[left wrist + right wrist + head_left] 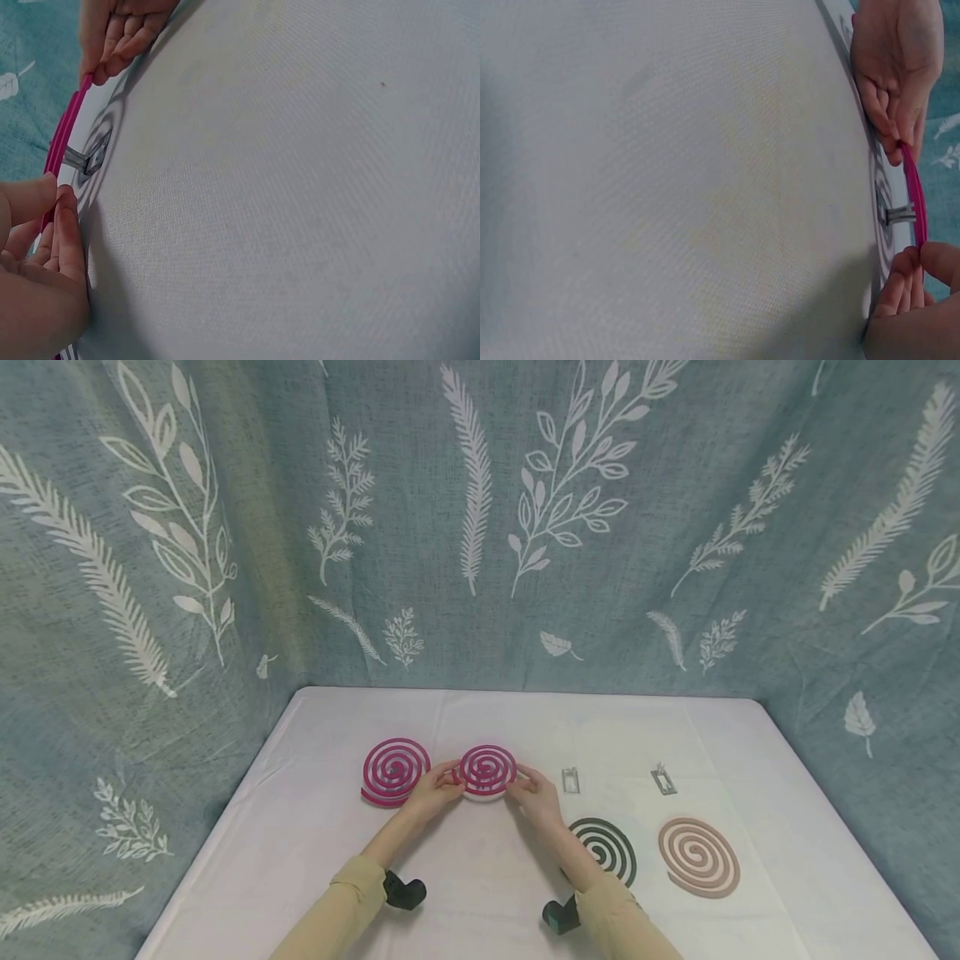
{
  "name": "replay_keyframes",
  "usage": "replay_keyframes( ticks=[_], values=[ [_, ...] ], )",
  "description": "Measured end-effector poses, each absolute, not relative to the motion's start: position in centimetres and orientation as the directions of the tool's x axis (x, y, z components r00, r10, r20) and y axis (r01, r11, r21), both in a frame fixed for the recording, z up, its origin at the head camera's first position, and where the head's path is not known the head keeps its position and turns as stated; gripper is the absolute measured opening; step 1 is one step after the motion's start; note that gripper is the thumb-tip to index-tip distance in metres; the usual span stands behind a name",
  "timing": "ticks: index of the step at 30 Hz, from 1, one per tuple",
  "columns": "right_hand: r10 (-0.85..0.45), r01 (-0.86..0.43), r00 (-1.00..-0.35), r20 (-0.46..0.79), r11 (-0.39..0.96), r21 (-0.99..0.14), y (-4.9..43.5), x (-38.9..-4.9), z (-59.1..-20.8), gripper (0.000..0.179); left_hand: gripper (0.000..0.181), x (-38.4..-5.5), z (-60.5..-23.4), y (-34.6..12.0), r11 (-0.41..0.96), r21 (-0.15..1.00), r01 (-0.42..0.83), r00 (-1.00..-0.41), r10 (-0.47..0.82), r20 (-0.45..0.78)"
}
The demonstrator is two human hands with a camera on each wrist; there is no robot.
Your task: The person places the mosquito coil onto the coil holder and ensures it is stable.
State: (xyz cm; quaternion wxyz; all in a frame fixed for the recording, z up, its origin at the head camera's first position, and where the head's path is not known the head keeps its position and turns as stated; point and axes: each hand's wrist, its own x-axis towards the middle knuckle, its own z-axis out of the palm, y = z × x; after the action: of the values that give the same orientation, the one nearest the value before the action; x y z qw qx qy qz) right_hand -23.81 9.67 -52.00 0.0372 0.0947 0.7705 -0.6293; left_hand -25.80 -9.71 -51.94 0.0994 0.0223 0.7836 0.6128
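Both hands hold a magenta mosquito coil (487, 768) by opposite edges, near the middle of the table. My left hand (437, 791) pinches its left rim between thumb and fingers, and my right hand (538, 797) pinches the right rim. Seen edge-on in the left wrist view, the coil (66, 135) is raised above the cloth. A small metal stand (91, 163) rises beneath it, its upright reaching the coil's underside. The right wrist view also has this stand (898, 215) under the coil. Another magenta coil (396, 770) sits just left of my left hand, partly hidden by it.
Two flat metal stands (577, 781) lie to the right on the white-covered table (480, 877). Nearer me are a dark green coil (600, 855), partly covered by my right forearm, and a tan coil (697, 856). A blue-green leaf-patterned curtain (420, 527) hangs behind and at both sides.
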Motion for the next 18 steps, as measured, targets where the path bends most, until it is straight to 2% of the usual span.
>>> replay_keyframes(
  ticks=[18],
  values=[
    [0.102, 0.180, -0.981, -0.163, 0.188, -0.966, 9.59, -23.89, -52.16, 0.049, 0.049, -25.53, -51.45, -9.63, 0.265, 0.959, -0.100, -0.978, 0.149, -0.144]
  ],
)
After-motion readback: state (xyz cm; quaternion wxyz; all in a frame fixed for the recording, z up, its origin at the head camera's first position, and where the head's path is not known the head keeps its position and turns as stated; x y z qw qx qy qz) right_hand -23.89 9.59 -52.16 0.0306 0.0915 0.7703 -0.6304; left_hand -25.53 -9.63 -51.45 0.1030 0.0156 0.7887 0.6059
